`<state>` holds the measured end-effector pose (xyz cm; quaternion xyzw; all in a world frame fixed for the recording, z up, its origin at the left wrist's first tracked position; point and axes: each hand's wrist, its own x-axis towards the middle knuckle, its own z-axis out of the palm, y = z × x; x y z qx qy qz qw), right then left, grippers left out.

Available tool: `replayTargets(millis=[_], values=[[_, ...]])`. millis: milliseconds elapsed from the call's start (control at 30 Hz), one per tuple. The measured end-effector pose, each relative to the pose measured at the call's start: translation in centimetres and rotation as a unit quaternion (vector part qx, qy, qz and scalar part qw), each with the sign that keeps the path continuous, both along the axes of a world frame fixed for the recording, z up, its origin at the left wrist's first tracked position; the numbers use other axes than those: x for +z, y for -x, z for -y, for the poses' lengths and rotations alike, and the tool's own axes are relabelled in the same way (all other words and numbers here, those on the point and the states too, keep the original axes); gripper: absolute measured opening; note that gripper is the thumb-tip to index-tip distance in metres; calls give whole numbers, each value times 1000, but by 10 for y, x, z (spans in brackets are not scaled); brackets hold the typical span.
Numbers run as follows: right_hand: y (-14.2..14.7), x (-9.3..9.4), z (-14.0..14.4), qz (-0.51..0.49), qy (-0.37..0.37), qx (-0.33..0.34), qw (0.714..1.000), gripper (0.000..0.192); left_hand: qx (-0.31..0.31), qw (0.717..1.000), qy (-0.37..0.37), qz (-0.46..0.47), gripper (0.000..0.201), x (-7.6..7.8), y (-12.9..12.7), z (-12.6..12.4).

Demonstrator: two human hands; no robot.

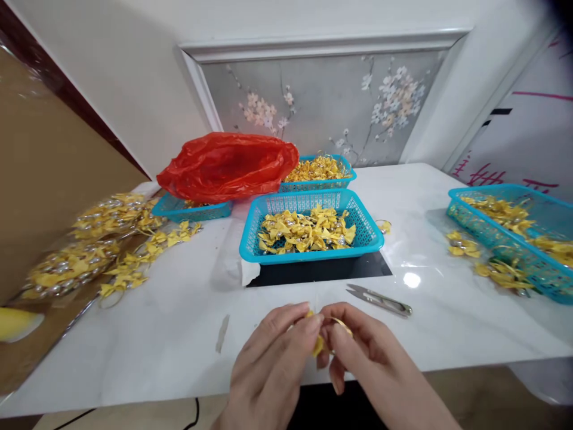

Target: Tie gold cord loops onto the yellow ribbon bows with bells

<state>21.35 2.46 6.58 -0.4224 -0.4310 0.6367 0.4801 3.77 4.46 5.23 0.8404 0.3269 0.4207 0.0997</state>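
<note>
My left hand (pixel 273 364) and right hand (pixel 358 358) pinch one small yellow bow (pixel 317 345) between their fingertips, just above the near edge of the white table (pixel 179 334); my fingers hide most of it. Thread snips (pixel 379 300) lie just beyond. By my judgement much remains: the middle blue basket (pixel 308 254) holds many bows, while finished-looking bunches (pixel 89 251) pile up far left. The red bag (pixel 226 164) covers another basket.
</note>
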Motion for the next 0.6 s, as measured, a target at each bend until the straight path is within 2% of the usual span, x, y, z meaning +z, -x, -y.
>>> replayTargets(millis=[33,100,167,200,233,267,333,367,400,433,467,600], values=[[3,2,-1,-4,4,27,1000,41,-9,1000,4,5,87,0,0,2],[3,3,-3,11,-8,51,999,40,22,998,42,36,81,1,-2,7],[0,2,-4,32,-26,46,998,40,81,984,121,104,66,2,-6,13],[-3,1,-4,42,-35,40,998,39,108,965,179,157,56,3,-7,17],[-5,1,-4,55,-42,35,997,38,123,936,247,219,47,4,-9,20],[-6,2,-3,68,-51,35,996,37,123,894,322,285,37,6,-9,22],[-8,4,-1,96,-73,39,992,35,90,783,468,400,25,11,-10,27],[-8,6,0,109,-87,41,989,34,64,729,523,436,27,14,-11,29],[-7,8,1,120,-100,41,987,33,37,690,559,458,31,17,-11,30],[-7,10,1,130,-112,43,984,32,14,665,580,471,35,20,-12,31],[-5,11,2,140,-122,45,981,31,-4,652,590,477,35,23,-12,32],[-2,7,4,175,-123,44,976,25,-40,647,592,479,23,29,-14,32]])
